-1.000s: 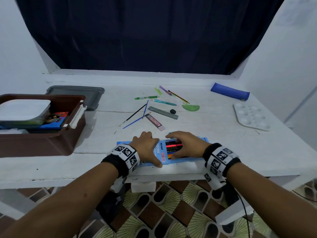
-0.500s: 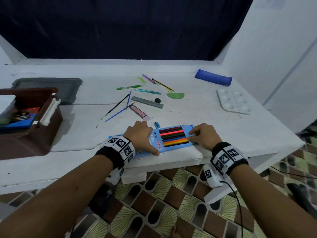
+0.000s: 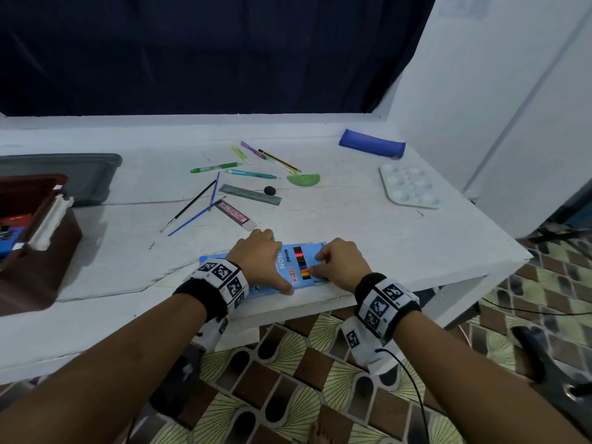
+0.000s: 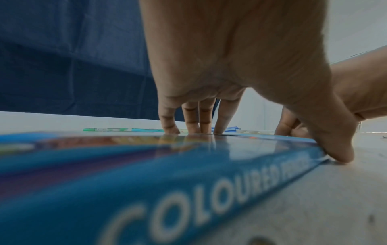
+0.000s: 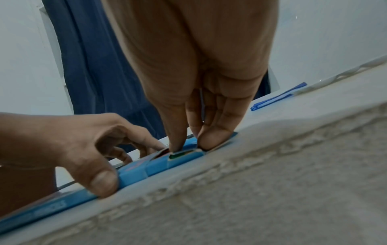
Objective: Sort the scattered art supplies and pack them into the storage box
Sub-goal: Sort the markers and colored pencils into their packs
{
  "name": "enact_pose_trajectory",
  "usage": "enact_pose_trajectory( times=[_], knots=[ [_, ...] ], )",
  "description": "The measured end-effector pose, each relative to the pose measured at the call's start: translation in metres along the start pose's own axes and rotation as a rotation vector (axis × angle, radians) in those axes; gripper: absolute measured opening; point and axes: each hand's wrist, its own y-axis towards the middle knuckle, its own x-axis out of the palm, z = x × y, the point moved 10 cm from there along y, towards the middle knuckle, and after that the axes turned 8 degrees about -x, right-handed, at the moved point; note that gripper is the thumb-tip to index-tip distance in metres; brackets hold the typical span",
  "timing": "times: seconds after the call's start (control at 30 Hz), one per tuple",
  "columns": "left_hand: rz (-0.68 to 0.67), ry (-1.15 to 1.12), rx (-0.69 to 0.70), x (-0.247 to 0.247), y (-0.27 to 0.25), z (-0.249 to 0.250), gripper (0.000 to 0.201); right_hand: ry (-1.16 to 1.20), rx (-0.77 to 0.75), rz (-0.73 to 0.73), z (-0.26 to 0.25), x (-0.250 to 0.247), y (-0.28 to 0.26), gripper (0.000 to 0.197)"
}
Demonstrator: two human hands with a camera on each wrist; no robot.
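1. Here, a flat blue coloured-pencil box (image 3: pixel 282 267) is lying near the front edge of the white worktop (image 3: pixel 368 232), and everything below is being placed from this box.
2. The left hand (image 3: pixel 259 261) is spanning the box's left part: its fingers (image 4: pixel 189 119) are reaching down to the far long edge, while the thumb is pressing against the near long side, so the box is being held between them.
3. The right hand (image 3: pixel 341 265) is working at the box's right end, where the fingers (image 5: pixel 215 136) are narrowed together; the thumb and a fingertip are pressing down on the open end flap, with pencil ends showing in the opening.
4. Behind the box, a small lead case with a pink end (image 3: pixel 235 212) is lying closest, with thin paintbrushes (image 3: pixel 198 206) just to its left.
5. Farther behind the box, a grey ruler (image 3: pixel 250 194), a black eraser (image 3: pixel 269 190), a green protractor (image 3: pixel 303 179) and several pens (image 3: pixel 216 168) are lying scattered.
6. Well behind and to the right of the box, a blue pencil pouch (image 3: pixel 371 148) and a white paint palette (image 3: pixel 408 189) are sitting near the worktop's right side.
7. Far to the left of the box, a brown storage box (image 3: pixel 38 251) is standing open with supplies inside, and a grey lid (image 3: pixel 73 174) is lying just behind it.
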Motion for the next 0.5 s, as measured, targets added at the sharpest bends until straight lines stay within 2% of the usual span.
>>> enact_pose_trajectory(
  times=[0.23,0.33,0.4,0.5],
  knots=[
    [-0.001,-0.006,-0.01,0.0,-0.001,0.003,0.08,0.139,0.014,-0.037,-0.008,0.013,0.001,0.027],
    [-0.007,-0.008,-0.013,0.0,-0.001,0.004,0.081,0.213,0.065,-0.026,-0.003,0.013,0.001,0.025],
    [-0.031,0.003,-0.012,0.003,-0.001,0.004,0.082,0.18,0.078,-0.03,-0.002,0.012,0.0,0.034],
    [-0.103,0.038,0.003,0.009,-0.001,0.001,0.092,-0.035,0.117,-0.081,0.004,0.007,-0.003,0.058]
  ],
)
